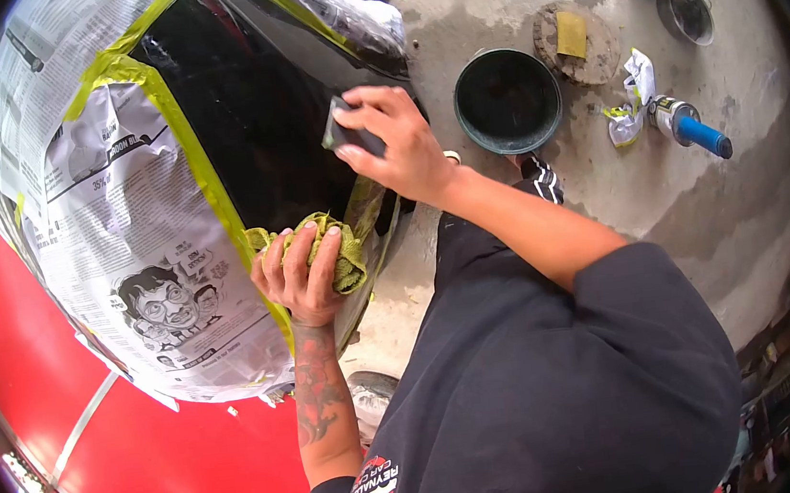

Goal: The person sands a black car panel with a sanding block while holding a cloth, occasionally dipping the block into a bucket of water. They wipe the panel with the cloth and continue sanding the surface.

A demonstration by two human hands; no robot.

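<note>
"What did we have in front of us?"

"We had a newspaper covering (131, 212) spread over the left of the view, and beside it a glossy dark panel (242, 118) edged with yellow-green tape (197, 166). Out on the floor, to the right of the panel, we saw a round bucket (464, 128)."

"And our hands?"

"Our right hand (409, 153) was partly closed, fingers curled and thumb opposite, gripping a block between them. Our left hand (300, 276) was bent over a bunched cloth, fingers somewhat spread and pressed onto it."

"Where did the cloth lie?"

"We had the green cloth (349, 263) at the lower end of the dark panel, overlapping the tape. It was crumpled, so we could not tell a long axis."

"And the block?"

"We held the dark block (351, 132) over the panel's right side, above and to the right of the cloth in the view and apart from it. Its pale, greenish edge faced left, and that edge ran nearly up and down the view. Our fingers hid part of it, so we could not tell its full long axis, nor whether it touched the panel."
</note>
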